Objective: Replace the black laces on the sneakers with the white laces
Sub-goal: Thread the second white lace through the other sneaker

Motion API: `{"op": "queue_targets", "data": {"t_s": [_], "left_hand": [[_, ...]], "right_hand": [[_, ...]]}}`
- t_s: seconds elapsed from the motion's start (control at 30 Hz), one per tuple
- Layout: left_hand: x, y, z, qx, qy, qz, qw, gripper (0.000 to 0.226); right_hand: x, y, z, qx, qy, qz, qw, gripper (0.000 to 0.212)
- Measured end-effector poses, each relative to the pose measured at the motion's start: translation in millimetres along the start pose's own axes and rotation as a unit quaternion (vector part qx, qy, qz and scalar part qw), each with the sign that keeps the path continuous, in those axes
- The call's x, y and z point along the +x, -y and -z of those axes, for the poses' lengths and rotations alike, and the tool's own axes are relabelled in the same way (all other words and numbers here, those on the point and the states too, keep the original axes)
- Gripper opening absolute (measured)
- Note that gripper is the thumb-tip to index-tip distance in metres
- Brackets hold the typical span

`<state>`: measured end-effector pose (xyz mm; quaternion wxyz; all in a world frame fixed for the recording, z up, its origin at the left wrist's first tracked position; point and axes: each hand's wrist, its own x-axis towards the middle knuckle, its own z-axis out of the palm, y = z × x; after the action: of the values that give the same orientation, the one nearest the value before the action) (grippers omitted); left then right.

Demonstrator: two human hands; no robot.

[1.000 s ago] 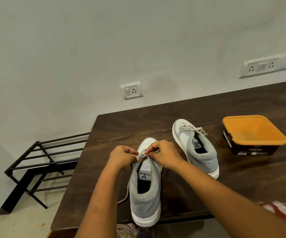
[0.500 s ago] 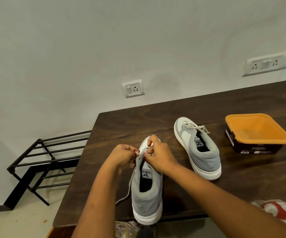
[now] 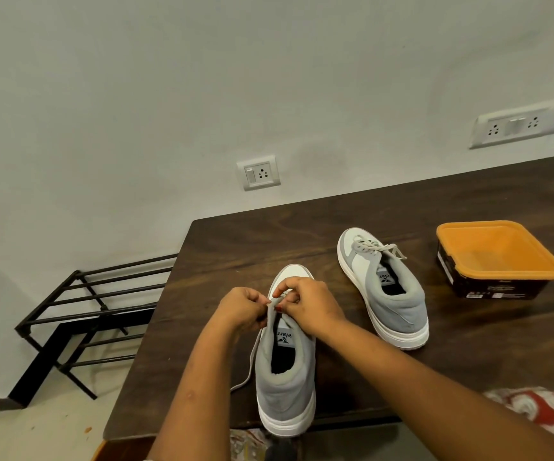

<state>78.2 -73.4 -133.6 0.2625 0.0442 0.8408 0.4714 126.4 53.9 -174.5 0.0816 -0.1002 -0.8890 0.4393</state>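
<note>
White lace point(image 3: 251, 361) pinched by left hand point(image 3: 243, 307) and right hand point(image 3: 310, 305), over near sneaker point(image 3: 285, 394), orange tub point(image 3: 461, 247) open-topped

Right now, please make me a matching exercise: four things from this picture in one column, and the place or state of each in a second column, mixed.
1 near sneaker
2 far sneaker
3 orange container
4 black rack

a on the floor, left of the table
b laced and tied, untouched
c on the table, right of both sneakers
d left hand and right hand pinch its lace

Pairs: 1-d, 2-b, 3-c, 4-a
</note>
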Motion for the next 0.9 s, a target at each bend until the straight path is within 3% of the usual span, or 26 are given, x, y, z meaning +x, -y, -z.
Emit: {"op": "queue_targets", "data": {"t_s": [0.1, 0.2, 0.33, 0.4, 0.5, 0.57, 0.6, 0.63, 0.7, 0.73, 0.8, 0.9], "left_hand": [[6.8, 2.6, -1.4, 0.078, -0.049, -0.022, 0.996, 0.022], [9.7, 3.2, -1.6, 0.056, -0.110, -0.030, 0.992, 0.022], [7.9, -6.2, 1.9, -0.152, -0.186, -0.038, 0.970, 0.019], [2.0, -17.5, 8.2, -0.324, -0.185, -0.076, 0.925, 0.023], [-8.7, -29.1, 27.7, -0.584, -0.185, -0.155, 0.775, 0.026], [-12.0, -26.8, 43.8, -0.654, -0.205, -0.181, 0.706, 0.030], [-11.8, -23.8, 49.7, -0.648, -0.225, -0.176, 0.706, 0.032], [-10.4, -19.6, 54.7, -0.604, -0.258, -0.160, 0.736, 0.031], [-6.3, -11.0, 58.1, -0.378, -0.321, -0.115, 0.861, 0.026], [-3.3, -6.4, 54.9, -0.230, -0.317, -0.104, 0.914, 0.025], [4.4, 2.5, 40.5, 0.020, -0.208, -0.100, 0.973, 0.021], [9.4, 9.4, 10.8, 0.239, -0.025, -0.054, 0.969, 0.011]], "right_hand": [[1.5, -0.8, 0.2, 0.008, 0.029, 0.006, 1.000, 0.018], [2.3, -1.8, 3.0, 0.021, 0.052, 0.015, 0.998, 0.027], [0.9, -6.5, 6.6, 0.009, 0.090, 0.018, 0.996, 0.067], [0.5, -8.8, 6.2, 0.013, 0.090, 0.020, 0.996, 0.074], [-0.8, -10.0, 4.0, 0.013, 0.080, 0.020, 0.996, 0.075], [-2.2, -11.1, 2.4, -0.007, 0.064, 0.017, 0.998, 0.076], [-3.0, -11.8, 1.8, -0.024, 0.052, 0.010, 0.998, 0.078], [-3.6, -12.7, 1.4, -0.041, 0.037, -0.002, 0.998, 0.081], [-4.8, -13.6, -0.5, -0.067, 0.008, -0.037, 0.997, 0.092], [-6.2, -14.2, -2.4, -0.067, -0.002, -0.059, 0.996, 0.099], [-8.9, -15.6, -7.2, -0.039, -0.012, -0.110, 0.993, 0.111], [-10.7, -18.3, -10.2, 0.050, -0.012, -0.173, 0.984, 0.125]]}}
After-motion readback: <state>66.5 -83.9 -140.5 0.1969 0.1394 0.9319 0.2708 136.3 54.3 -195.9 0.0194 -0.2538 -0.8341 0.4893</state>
